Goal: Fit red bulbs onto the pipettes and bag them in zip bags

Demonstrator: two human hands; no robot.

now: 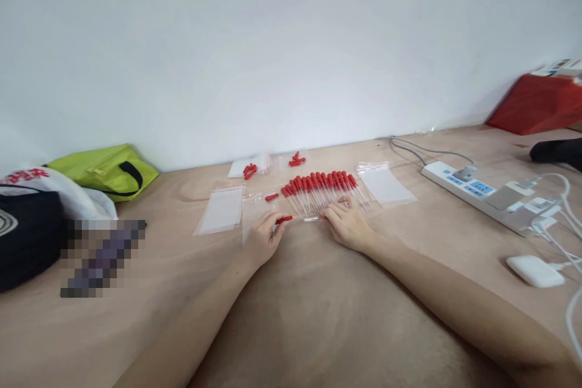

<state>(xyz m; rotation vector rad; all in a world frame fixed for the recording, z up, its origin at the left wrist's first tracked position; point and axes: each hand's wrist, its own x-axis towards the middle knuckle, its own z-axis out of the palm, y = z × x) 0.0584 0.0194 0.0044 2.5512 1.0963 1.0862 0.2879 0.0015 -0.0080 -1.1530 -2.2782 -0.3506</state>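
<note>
My left hand is closed, pinching a red rubber dropper bulb that points to the right. My right hand is closed too, its fingertips at the end of a clear glass dropper tube between the hands. Whether the bulb and tube touch is too fine to make out. Just beyond my hands lies a fanned row of droppers, red bulbs away from me and clear tips toward me. A loose red bulb rests on a clear plastic bag left of the row.
Small bags lie left and right of the row. Two piles of red bulbs are near the wall. A power strip with cables and a white case are right; a lime-green bag and black bag are left.
</note>
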